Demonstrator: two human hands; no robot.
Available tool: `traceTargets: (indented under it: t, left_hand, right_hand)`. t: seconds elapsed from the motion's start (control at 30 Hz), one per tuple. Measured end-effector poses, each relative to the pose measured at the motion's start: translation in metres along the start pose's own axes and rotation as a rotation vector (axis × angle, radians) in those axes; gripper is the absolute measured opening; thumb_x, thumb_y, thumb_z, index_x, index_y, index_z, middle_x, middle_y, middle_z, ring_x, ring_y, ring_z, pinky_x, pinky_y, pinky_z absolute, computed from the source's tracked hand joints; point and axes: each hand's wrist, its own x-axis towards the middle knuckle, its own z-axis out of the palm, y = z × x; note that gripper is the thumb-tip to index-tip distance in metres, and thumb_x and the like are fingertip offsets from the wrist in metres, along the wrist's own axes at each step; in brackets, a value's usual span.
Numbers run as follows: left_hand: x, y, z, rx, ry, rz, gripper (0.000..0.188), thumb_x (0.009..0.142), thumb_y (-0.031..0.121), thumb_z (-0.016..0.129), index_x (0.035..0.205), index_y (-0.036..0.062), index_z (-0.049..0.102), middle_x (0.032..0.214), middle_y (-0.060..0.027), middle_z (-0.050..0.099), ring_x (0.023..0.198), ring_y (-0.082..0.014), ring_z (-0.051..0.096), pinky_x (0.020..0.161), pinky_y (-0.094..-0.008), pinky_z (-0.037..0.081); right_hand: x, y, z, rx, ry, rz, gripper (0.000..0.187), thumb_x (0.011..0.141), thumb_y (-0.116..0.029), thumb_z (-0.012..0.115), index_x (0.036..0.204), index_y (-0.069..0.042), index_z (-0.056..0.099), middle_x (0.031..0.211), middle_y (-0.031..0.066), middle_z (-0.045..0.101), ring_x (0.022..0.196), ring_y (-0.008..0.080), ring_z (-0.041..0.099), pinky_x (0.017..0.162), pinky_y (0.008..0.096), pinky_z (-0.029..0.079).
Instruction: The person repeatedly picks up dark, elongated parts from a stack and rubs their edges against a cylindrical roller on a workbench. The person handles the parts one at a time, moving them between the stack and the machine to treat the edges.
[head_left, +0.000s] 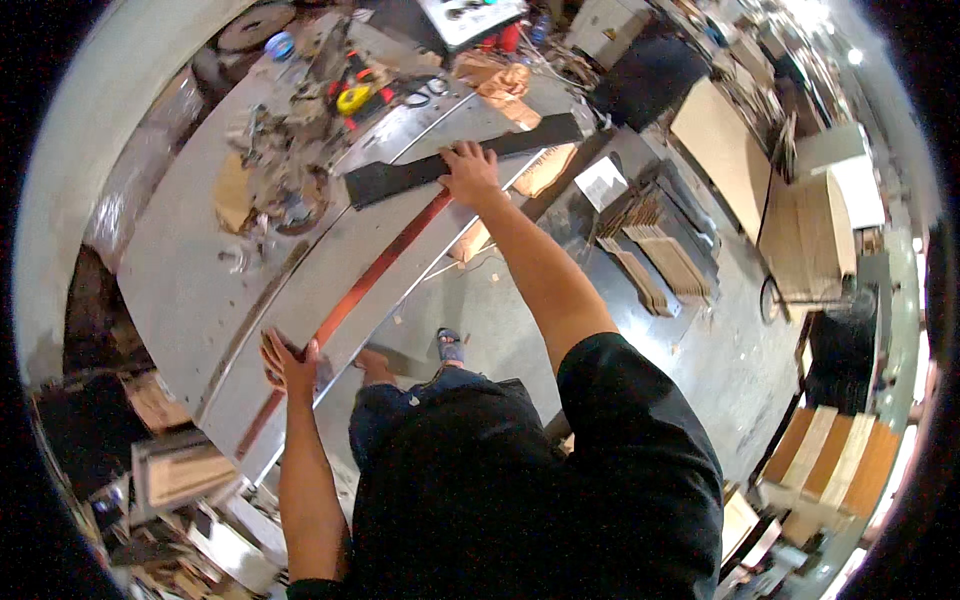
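My right hand (468, 172) grips a long flat black board (400, 181) near its middle, fingers over its top face. The board lies crosswise over the far part of a grey worktable (190, 240), its ends wider than its middle. From beneath it a narrow reddish-brown strip (375, 275) runs along the table's near edge toward me. My left hand (288, 362) is over the lower part of that strip, fingers stretched and thumb apart, holding nothing that I can see. Whether the left palm presses on the strip is hidden.
Scraps (290, 165), a yellow tape measure (353, 99) and black-handled scissors (428, 92) lie on the table's far left. Crumpled brown paper (505, 85) sits at the back. To the right, notched wooden pieces (665, 262) are stacked on a dark surface, with large panels (722, 150) beyond.
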Motion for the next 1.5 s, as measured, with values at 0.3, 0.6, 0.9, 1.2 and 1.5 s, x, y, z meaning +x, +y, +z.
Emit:
traceTargets:
  t: [0.3,0.6,0.9,1.2,1.5]
  left_hand:
    - [-0.002,-0.006,-0.012,0.03,-0.097,-0.022,0.128,0.092,0.08,0.076,0.186,0.0244,0.009,0.194,-0.0092,0.004,0.177,-0.0395,0.004,0.133,-0.0729,0.008]
    - [-0.004,-0.039,0.033,-0.128,0.079,0.07,0.133,0.089,0.056,0.088,0.182,0.0018,0.01,0.19,-0.0214,0.012,0.176,-0.0408,0.005,0.138,-0.0651,0.004]
    - [-0.027,0.03,-0.032,-0.171,0.053,-0.05,0.125,0.09,0.064,0.085,0.18,0.0048,0.022,0.189,-0.0151,0.02,0.176,-0.0386,0.012,0.136,-0.0684,0.007]
    - [0.019,0.053,-0.063,-0.41,0.133,0.124,0.09,0.097,0.047,0.083,0.171,0.0126,0.044,0.173,-0.0176,0.044,0.158,-0.0451,0.038,0.128,-0.0677,0.029]
    - [0.086,0.088,-0.079,-0.129,0.24,0.452,0.06,0.104,0.049,0.075,0.158,0.0244,0.065,0.162,-0.0104,0.054,0.148,-0.0397,0.049,0.122,-0.0635,0.039]
  right_hand:
    - [-0.026,-0.012,-0.001,0.091,0.026,-0.182,0.059,0.094,-0.045,0.085,0.149,-0.027,0.071,0.148,0.0059,0.065,0.149,0.0297,0.055,0.126,0.0571,0.036]
    - [-0.111,-0.093,0.03,0.353,0.176,-0.512,0.065,0.086,-0.042,0.09,0.144,-0.019,0.072,0.13,0.0101,0.065,0.133,0.036,0.06,0.121,0.0624,0.037]
    - [-0.12,-0.18,0.033,0.334,0.058,-0.491,0.062,0.099,-0.048,0.078,0.153,-0.021,0.067,0.142,0.0138,0.062,0.137,0.0393,0.056,0.116,0.0645,0.037]
    - [-0.117,-0.193,0.027,0.199,-0.08,-0.357,0.073,0.097,-0.049,0.081,0.159,-0.017,0.06,0.153,0.0131,0.061,0.149,0.0382,0.053,0.128,0.0655,0.03]
    - [-0.107,-0.2,0.021,0.201,-0.074,-0.437,0.07,0.098,-0.054,0.08,0.154,-0.017,0.064,0.148,0.0131,0.064,0.141,0.04,0.057,0.126,0.0625,0.035]
